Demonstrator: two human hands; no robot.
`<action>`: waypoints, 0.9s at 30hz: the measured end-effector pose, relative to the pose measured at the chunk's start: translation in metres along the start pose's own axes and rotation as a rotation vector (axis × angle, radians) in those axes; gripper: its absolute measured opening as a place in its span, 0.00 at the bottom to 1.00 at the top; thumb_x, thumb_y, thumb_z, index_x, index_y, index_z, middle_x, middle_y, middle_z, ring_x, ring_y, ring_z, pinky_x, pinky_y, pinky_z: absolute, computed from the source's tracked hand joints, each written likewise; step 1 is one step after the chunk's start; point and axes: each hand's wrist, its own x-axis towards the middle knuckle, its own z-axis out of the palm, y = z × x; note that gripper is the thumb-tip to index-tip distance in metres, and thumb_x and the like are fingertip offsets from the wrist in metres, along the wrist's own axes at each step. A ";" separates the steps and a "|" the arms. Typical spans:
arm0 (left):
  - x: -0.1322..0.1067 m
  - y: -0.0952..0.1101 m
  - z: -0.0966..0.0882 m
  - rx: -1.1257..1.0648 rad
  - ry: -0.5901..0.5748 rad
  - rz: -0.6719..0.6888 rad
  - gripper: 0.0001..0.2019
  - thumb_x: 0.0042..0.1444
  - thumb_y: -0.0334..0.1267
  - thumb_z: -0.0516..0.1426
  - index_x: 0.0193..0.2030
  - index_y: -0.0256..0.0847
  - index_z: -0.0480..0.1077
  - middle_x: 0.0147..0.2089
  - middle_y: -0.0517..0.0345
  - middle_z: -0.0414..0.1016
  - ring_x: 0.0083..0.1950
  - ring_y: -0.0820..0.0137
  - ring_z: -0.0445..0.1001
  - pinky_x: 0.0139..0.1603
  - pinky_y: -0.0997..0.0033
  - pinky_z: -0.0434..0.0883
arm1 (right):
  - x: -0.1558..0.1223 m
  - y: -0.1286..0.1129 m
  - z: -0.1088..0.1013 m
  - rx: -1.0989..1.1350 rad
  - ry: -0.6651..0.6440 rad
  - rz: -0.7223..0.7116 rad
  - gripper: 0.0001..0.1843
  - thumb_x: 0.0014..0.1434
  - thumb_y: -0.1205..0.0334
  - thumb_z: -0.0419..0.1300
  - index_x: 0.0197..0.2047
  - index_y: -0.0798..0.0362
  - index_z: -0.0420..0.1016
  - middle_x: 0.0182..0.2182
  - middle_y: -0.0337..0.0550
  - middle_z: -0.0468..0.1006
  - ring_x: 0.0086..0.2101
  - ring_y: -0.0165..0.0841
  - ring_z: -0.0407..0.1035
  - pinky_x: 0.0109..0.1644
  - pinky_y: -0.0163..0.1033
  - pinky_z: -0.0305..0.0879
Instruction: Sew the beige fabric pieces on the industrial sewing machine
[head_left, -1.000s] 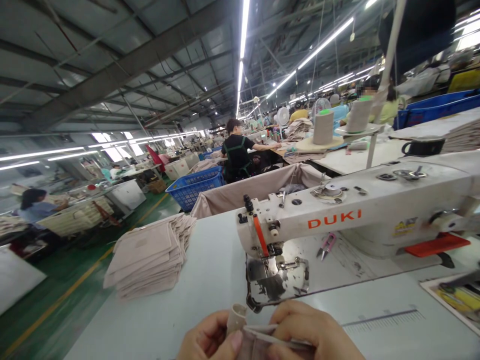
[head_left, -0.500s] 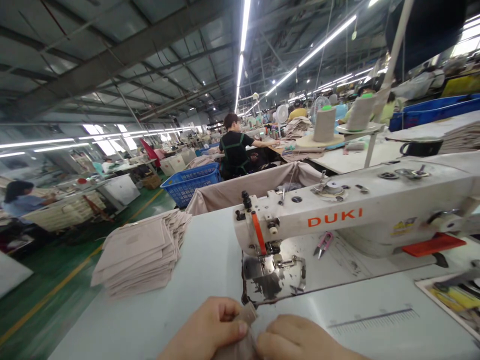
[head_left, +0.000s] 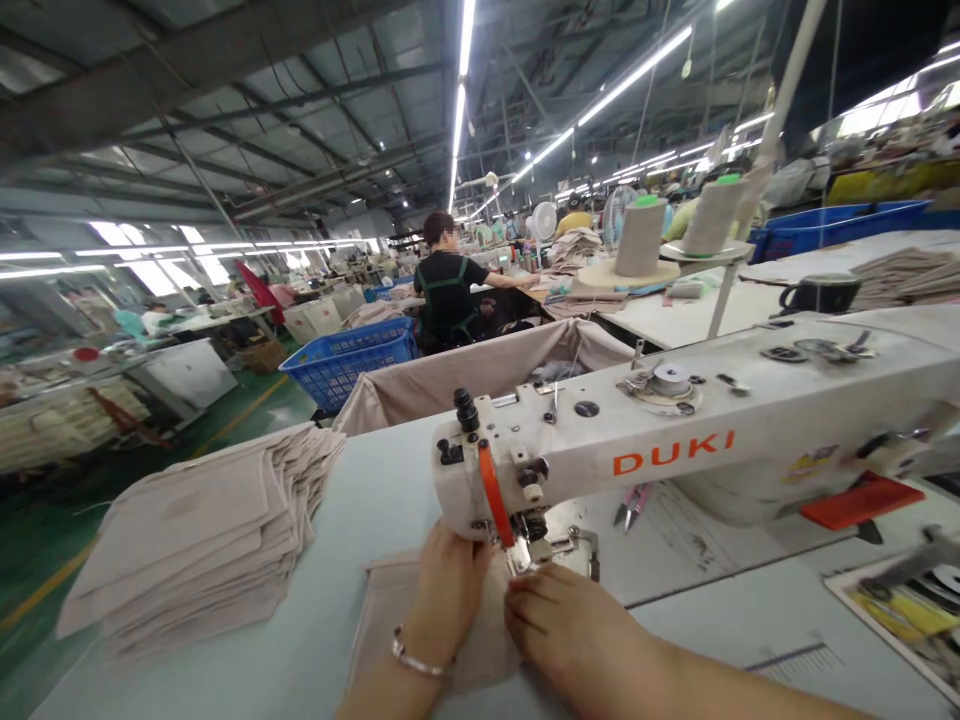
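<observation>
Beige fabric piece (head_left: 386, 620) lies flat on the worktop (head_left: 360, 490), its far edge pushed in under the presser foot (head_left: 525, 555) of the sewing machine (head_left: 675, 440). The left hand (head_left: 450, 590), a bracelet (head_left: 416, 660) at the wrist, rests palm down on the cloth with its fingers stretched toward the needle, gripping nothing; their tips are hidden behind the machine head. The right hand (head_left: 562, 620) presses the cloth just beside the foot, fingers laid out flat rather than closed. By the look of it the piece is placed for sewing; no seam shows on it, though the hands hide much. A stack of like pieces (head_left: 195, 530) sits to the left, and thread snips (head_left: 630, 505) lie under the machine arm.
</observation>
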 end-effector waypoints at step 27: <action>-0.035 -0.009 0.008 0.112 0.055 0.474 0.16 0.63 0.24 0.51 0.53 0.41 0.73 0.50 0.53 0.81 0.51 0.64 0.78 0.56 0.60 0.77 | -0.011 0.002 0.007 0.008 0.178 -0.052 0.13 0.64 0.65 0.56 0.49 0.59 0.76 0.46 0.48 0.82 0.49 0.39 0.73 0.50 0.43 0.69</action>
